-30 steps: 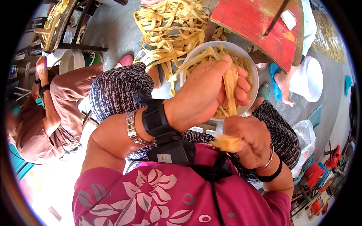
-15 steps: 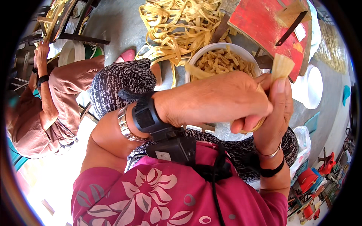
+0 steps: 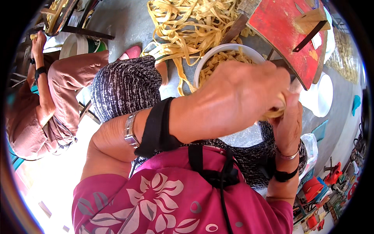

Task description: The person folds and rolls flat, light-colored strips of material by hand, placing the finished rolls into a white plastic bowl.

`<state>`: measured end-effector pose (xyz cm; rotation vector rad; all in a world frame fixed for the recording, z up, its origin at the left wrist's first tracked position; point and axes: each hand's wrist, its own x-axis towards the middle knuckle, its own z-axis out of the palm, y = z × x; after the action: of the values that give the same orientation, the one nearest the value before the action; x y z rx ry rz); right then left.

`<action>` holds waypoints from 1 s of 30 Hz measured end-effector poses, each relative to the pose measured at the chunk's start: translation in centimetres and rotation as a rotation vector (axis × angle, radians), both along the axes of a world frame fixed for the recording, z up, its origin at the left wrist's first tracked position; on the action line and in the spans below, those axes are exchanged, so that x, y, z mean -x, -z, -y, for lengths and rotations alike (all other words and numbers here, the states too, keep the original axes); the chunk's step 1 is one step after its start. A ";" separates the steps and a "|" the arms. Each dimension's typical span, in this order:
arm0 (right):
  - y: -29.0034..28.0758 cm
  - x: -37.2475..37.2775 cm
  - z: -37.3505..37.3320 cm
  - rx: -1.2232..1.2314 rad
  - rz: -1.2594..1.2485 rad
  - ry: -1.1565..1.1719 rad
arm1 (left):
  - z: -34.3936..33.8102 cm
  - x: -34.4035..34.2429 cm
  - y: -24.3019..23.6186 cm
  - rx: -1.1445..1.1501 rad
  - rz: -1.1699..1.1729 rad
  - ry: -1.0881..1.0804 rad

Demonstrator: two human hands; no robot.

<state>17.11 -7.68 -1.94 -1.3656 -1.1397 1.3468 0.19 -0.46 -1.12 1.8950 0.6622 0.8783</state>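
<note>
Both of my hands are closed together over a folded pale yellow flat strip (image 3: 276, 113), right of the middle. My left hand (image 3: 249, 87) reaches across from the left, its back uppermost and its fingertips mostly hidden; the knuckles are slightly blurred. Against its fingers, my right hand (image 3: 289, 124) pinches the strip with the thumb up. Behind my left hand stands a white tub (image 3: 199, 70) holding many short yellow pieces, partly covered by that hand. Long yellow strips (image 3: 194, 23) lie in a loose heap on the floor beyond the tub.
A red board (image 3: 278, 23) at the upper right carries a wooden block (image 3: 311, 19) with a dark blade (image 3: 309, 37). Near it is a white bucket (image 3: 321, 95). At the left sits another person (image 3: 74, 85), hands by a dark-framed bench (image 3: 87, 32).
My left hand has risen and rolled, with its back now uppermost. The strip end that stood above my right thumb is out of sight. The other person's hands have shifted slightly.
</note>
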 end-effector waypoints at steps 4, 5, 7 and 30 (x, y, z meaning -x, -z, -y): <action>-0.4 0.7 0.2 -0.129 0.036 -0.057 | -0.2 0.2 0.1 0.798 0.309 0.214; -0.6 0.4 0.5 -0.139 0.061 -0.077 | -0.1 0.1 -0.2 0.857 0.305 0.209; -0.7 0.9 0.2 -0.153 0.040 -0.032 | -0.2 0.4 -1.3 0.977 0.289 0.205; 1.3 -1.0 -0.7 -0.208 -0.013 0.163 | -0.8 -1.6 -0.3 1.103 0.398 0.388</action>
<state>18.14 -6.93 -3.27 -1.2674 -1.1020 1.0879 1.82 0.30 -0.80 0.7749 0.3701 0.4405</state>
